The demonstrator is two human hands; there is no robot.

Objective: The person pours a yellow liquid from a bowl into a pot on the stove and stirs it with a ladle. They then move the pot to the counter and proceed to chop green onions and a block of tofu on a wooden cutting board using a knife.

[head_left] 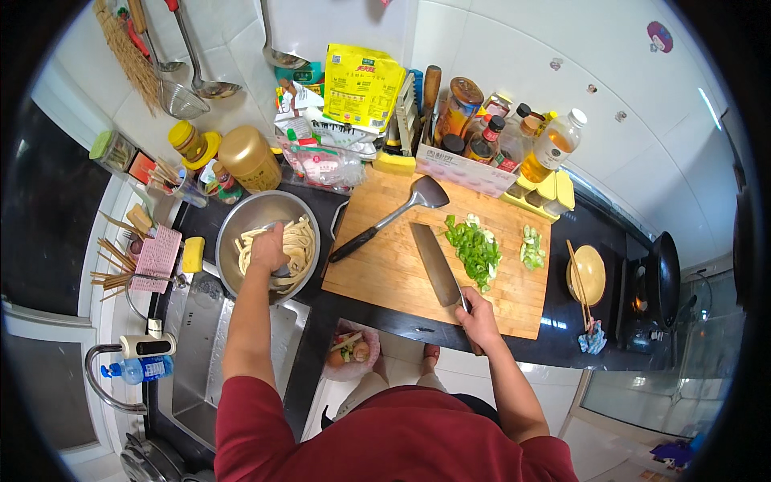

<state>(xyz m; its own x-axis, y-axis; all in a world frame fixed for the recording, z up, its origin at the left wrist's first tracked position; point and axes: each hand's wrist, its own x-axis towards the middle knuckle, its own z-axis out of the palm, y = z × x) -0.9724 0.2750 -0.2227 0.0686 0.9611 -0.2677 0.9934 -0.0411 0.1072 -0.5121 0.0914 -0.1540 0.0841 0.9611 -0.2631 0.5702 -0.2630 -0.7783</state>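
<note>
- Right hand (pixel 479 320) curls its fingers around the handle of a flat steel cleaver (pixel 434 265) at the wooden board's (pixel 377 277) near edge, blade slanting toward its far-left corner.
- Left hand (pixel 270 247) dips among pale, ropy strips (pixel 300 245) in a round metal bowl (pixel 255 209); cannot tell whether its fingers pinch.

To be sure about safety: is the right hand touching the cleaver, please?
Touching. The head view shows the right hand wrapped around the handle of the cleaver, with no gap between them.
</note>
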